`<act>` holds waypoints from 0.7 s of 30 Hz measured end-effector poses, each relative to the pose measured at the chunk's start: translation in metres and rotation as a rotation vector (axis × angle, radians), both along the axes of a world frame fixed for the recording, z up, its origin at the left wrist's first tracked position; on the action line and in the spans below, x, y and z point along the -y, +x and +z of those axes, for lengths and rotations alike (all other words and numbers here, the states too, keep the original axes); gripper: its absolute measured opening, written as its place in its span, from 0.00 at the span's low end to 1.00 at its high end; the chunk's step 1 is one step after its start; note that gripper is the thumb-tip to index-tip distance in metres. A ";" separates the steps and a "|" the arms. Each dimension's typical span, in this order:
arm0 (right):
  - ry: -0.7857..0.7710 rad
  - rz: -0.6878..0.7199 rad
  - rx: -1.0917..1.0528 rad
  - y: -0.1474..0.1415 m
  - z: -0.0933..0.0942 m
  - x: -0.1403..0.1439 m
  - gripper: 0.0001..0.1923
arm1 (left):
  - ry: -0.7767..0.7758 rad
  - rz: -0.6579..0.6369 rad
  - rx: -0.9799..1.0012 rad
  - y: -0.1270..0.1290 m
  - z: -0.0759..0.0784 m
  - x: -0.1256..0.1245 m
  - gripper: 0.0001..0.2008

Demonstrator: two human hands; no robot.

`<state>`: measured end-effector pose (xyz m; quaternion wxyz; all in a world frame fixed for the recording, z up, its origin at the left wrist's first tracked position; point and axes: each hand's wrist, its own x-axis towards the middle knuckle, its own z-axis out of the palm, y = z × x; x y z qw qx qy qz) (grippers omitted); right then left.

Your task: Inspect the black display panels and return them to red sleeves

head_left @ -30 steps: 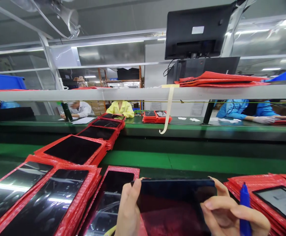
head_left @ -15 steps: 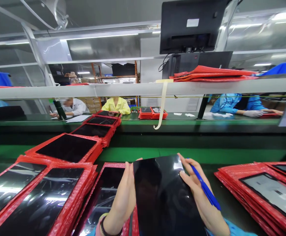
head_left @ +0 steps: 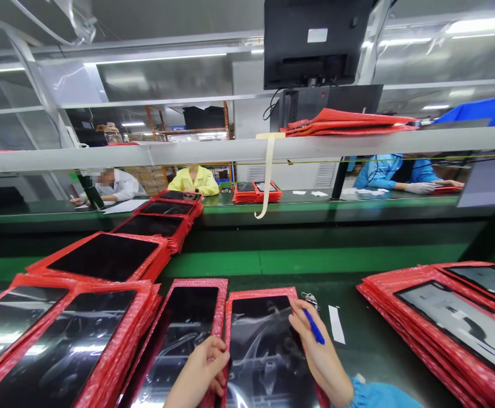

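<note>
A black screen panel (head_left: 264,345) lies face up on a red bubble-wrap sheet (head_left: 264,293) in front of me. My right hand (head_left: 315,345) is at its upper right corner, fingertips against the edge, with a blue pen (head_left: 314,327) held in the hand. At the panel's left edge is my left hand (head_left: 204,365), its fingers curled together; whatever they may pinch is hidden. Just to the left, partly behind that hand, another dark panel (head_left: 191,311) rests on red bubble wrap.
Stacked red-wrapped panels (head_left: 98,323) stand on the left, with more stacks (head_left: 153,225) running away from me. Another stack (head_left: 447,317) is on the right. A white strip (head_left: 336,324) lies on the bench. Tape (head_left: 268,175) hangs from the shelf rail (head_left: 187,152). Several people sit beyond.
The black panel, held up and tilted between both hands before, now lies flat on the red bubble wrap. My left hand has moved down and its fingers have curled.
</note>
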<state>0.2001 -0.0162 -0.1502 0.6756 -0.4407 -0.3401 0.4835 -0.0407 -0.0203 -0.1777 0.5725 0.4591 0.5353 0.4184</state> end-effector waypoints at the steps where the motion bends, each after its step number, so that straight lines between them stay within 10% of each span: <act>1: 0.016 0.013 0.031 -0.001 0.000 0.003 0.25 | -0.002 -0.008 -0.012 0.000 -0.003 0.001 0.30; 10: 0.170 -0.201 0.383 0.048 -0.010 -0.027 0.24 | -0.060 -0.182 -0.089 0.001 -0.006 0.000 0.30; 21: 0.015 -0.028 0.267 0.078 -0.038 -0.061 0.09 | -0.001 -0.195 -0.182 0.005 0.020 -0.008 0.27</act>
